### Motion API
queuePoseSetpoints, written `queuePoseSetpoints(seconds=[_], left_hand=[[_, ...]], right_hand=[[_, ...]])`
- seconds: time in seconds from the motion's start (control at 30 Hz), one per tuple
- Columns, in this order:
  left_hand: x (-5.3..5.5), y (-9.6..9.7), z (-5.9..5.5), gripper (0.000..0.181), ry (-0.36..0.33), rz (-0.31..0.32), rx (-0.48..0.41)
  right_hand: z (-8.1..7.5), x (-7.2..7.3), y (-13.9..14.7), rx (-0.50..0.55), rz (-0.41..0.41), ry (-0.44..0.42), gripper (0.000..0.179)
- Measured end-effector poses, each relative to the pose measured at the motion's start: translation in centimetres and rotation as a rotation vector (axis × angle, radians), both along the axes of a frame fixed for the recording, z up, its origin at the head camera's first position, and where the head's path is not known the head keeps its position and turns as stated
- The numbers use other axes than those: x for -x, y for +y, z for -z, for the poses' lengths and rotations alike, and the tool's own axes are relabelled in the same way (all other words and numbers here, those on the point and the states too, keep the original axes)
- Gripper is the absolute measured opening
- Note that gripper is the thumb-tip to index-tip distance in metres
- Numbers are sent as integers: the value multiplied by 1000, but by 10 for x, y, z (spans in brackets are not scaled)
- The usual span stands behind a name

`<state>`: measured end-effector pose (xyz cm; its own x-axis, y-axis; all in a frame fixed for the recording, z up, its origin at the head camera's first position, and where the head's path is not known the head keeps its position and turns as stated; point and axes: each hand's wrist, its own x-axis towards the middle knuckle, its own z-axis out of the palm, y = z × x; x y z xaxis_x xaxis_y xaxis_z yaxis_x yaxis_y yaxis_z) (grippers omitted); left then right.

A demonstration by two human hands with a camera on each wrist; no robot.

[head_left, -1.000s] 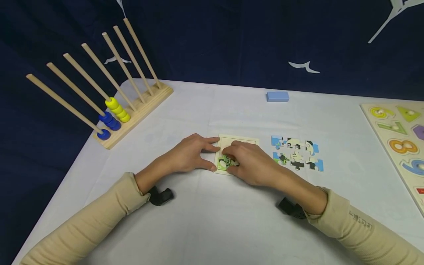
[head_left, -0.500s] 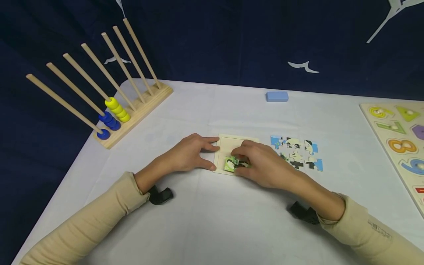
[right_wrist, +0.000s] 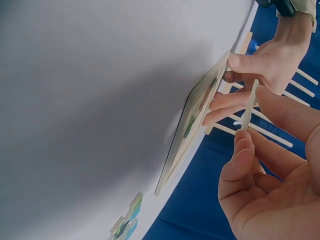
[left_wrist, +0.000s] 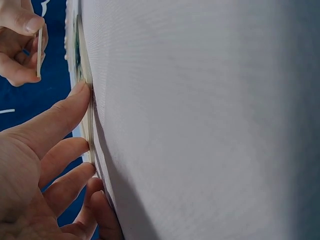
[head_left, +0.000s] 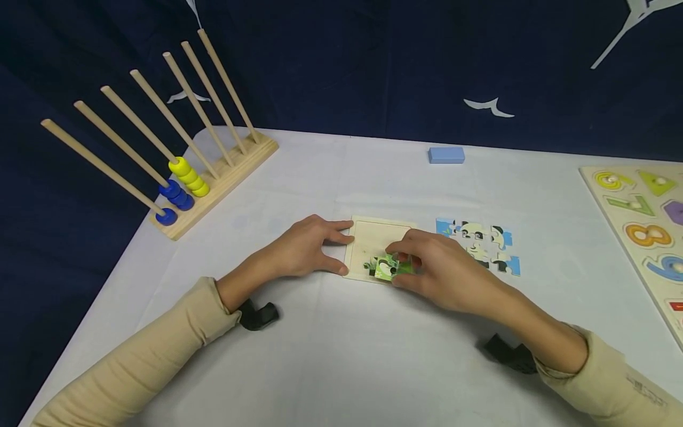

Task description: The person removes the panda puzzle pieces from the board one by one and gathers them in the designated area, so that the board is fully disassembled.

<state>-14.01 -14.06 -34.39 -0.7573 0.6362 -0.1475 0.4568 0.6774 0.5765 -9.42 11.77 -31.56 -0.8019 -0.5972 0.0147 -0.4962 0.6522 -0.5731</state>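
In the head view a shallow wooden puzzle tray (head_left: pixel 368 237) lies on the white cloth. My left hand (head_left: pixel 309 246) touches its left edge with thumb and fingers spread along it. My right hand (head_left: pixel 443 270) pinches a green-and-black puzzle piece (head_left: pixel 385 268) over the tray's near part; the right wrist view shows this puzzle piece (right_wrist: pixel 250 106) edge-on between thumb and fingers, raised off the tray (right_wrist: pixel 175 145). Some green and dark printed area lies in the tray beneath, partly hidden. Panda puzzle pieces (head_left: pixel 472 234) lie loosely grouped right of the tray, some behind my right hand.
A wooden bead stand (head_left: pixel 229 178) with tall pegs and blue and yellow beads stands at the left. A light blue block (head_left: pixel 446 155) lies near the far edge. A number-and-shape board (head_left: pixel 613 213) sits at the right. A dark blue curtain (head_left: pixel 341 71) hangs behind.
My right hand has drawn to the right and lifted the puzzle piece from the tray's lower left, tilting it. The left hand stays at the tray's edge.
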Motion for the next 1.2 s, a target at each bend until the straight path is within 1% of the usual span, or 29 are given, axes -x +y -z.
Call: queuePoseSetpoints(seconds=[0.17,0.33,0.67,0.9,1.2], left_hand=[[0,0,0,59,4,3,-7],[1,0,1,59,7,4,-16],[1,1,0,60,1,-5,-6],[1,0,1,61,-5,-8,-12],[-1,1,1,60,-5,-13,-10]], right_hand=[[-1,-4,7,2,3,1,38],[2,-6,15,-6,19,1,38],[5,-12,32,-11,-3,-17,40],[5,-17,45,-15,-3,23,39],[9,-21,63,-11,28,32,39]])
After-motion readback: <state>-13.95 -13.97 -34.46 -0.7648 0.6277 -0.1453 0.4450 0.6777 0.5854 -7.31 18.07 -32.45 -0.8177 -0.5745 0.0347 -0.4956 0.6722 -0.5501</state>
